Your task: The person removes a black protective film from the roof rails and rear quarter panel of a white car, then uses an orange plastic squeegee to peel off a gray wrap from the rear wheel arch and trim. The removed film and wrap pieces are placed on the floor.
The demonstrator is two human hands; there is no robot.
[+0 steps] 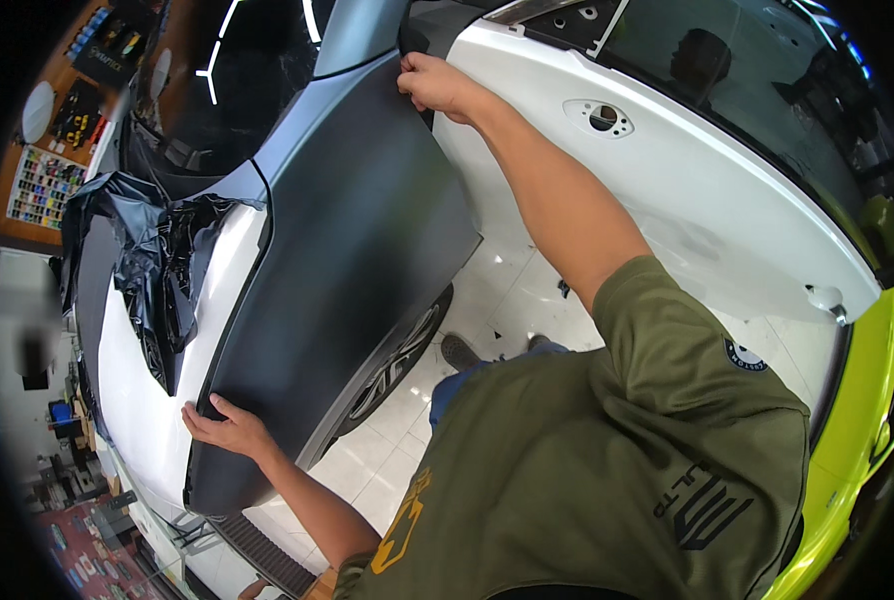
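Lime car [835, 500], right edge. Upper left: swatch board [43, 187] below white disc [38, 111]. Pale tiled floor [512, 305], dark scraps [564, 289].

Down it looked, the left fisheye on my head, wide and close, facing past my shirt [587, 450], which sat nearer the lens than either hand! My right hand [432, 83] showed near the top edge, my left hand [229, 428] low toward the left, the dark grey car panel [337, 230] between them.
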